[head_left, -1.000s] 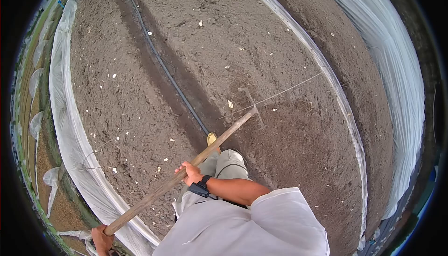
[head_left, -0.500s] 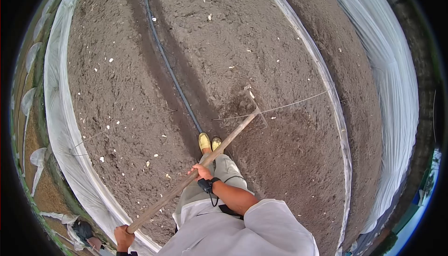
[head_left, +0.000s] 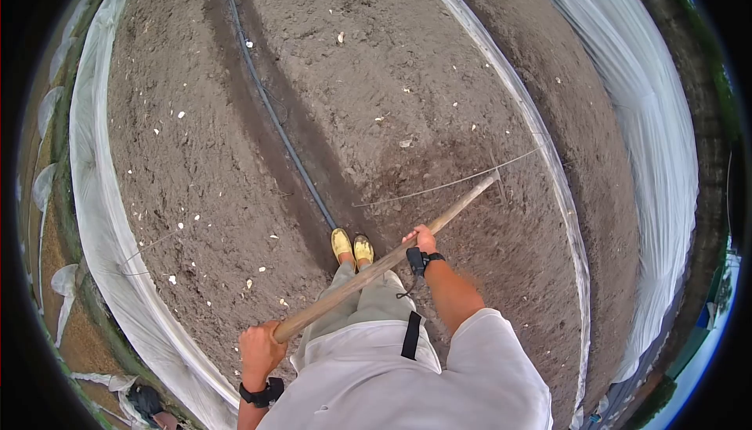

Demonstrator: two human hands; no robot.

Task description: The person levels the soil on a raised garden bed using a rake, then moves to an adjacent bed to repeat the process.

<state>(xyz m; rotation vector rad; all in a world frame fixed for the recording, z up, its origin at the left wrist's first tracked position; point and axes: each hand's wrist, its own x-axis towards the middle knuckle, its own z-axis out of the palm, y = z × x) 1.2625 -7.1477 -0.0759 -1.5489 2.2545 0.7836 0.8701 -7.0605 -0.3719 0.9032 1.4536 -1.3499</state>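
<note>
Grasping the long tan wooden handle (head_left: 345, 290), left hand (head_left: 262, 348) and right hand (head_left: 424, 239) sit apart, which should steady its tip (head_left: 494, 176) right of the dark-grey hose (head_left: 270, 108).

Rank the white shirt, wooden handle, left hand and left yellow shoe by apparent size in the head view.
Largest to smallest:
1. White shirt
2. Wooden handle
3. Left hand
4. Left yellow shoe

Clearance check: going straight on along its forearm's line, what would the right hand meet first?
Probably the thin rod, then soil; depth is unclear, so the right hand may pass above the rod.
</note>
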